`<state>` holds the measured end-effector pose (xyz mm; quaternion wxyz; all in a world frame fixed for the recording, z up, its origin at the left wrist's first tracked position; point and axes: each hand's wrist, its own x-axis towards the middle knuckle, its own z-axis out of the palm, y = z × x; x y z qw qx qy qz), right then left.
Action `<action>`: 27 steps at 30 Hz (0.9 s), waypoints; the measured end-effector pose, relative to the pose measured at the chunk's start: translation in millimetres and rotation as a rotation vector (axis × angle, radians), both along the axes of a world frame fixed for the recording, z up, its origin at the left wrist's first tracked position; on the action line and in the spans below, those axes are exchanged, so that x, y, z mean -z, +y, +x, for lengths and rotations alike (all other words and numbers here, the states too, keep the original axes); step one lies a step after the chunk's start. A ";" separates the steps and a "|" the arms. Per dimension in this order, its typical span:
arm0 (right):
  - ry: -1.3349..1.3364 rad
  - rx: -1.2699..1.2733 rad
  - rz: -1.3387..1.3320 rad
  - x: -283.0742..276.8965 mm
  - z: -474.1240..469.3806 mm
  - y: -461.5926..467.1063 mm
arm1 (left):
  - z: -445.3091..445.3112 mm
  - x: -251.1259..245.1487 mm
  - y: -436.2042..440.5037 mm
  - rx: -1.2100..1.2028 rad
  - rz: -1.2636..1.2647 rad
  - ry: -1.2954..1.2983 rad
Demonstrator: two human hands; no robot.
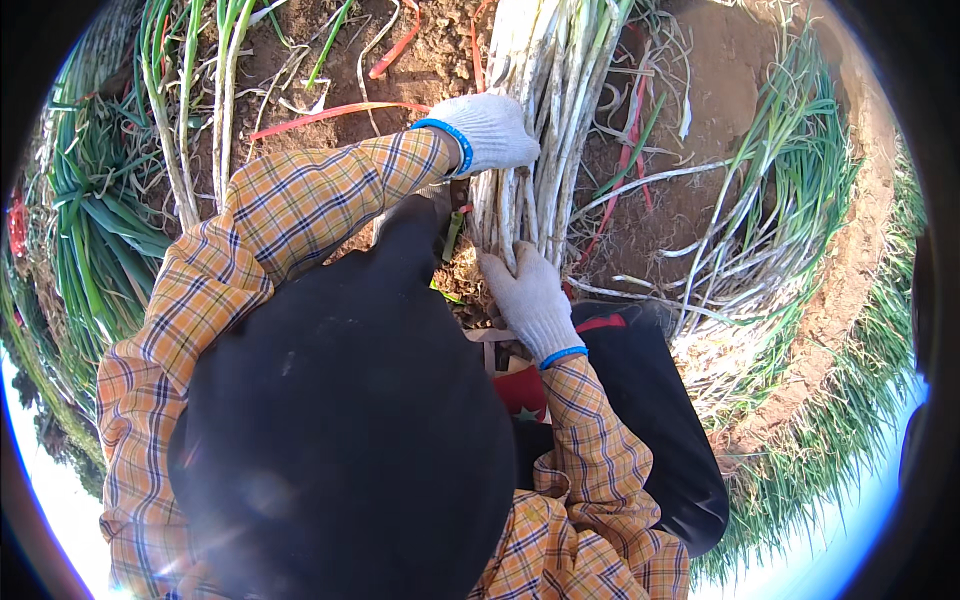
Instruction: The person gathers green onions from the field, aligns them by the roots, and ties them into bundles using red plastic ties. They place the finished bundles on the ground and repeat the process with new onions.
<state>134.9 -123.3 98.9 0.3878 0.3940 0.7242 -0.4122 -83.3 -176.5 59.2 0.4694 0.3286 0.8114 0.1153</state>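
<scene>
A thick bundle of long green onions [559, 112] lies before me, white stalks towards me and the tops running out of view at the upper edge. My left hand [487, 135], in a white knit glove with a blue cuff, is curled against the bundle's left side; its fingertips are hidden. Nearer to me, my right hand [529, 300], gloved alike, grips stalks at the root end, with the thumb on the left. A red plastic strip [337, 116] stretches across the soil to behind my left wrist.
Loose green onions lie in a pile [780, 202] on the right, roots towards my knee [637, 375]. Tied green onions [97, 225] stand out at the left, beside a few loose stalks [225, 97]. More red strips [634, 150] and dry leaf scraps litter the brown soil [427, 52].
</scene>
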 end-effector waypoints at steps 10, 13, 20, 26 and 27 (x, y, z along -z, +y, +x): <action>0.029 -0.240 0.106 7.1 3.7 -26.5 | -1.8 6.0 -5.9 -0.084 -0.053 -0.053; 0.047 -0.324 0.063 2.1 -1.3 -17.2 | -1.3 -0.5 -3.9 -0.021 -0.090 -0.050; -0.036 -0.399 0.045 -45.3 -8.0 49.1 | 6.4 -6.5 -4.4 -0.030 -0.071 -0.077; 0.165 -0.395 0.167 -24.1 -14.3 4.6 | 9.2 2.4 -5.1 -0.108 -0.071 -0.112; 0.135 -0.372 0.192 -15.7 -16.7 -5.3 | 9.6 4.3 -4.8 -0.090 -0.088 -0.117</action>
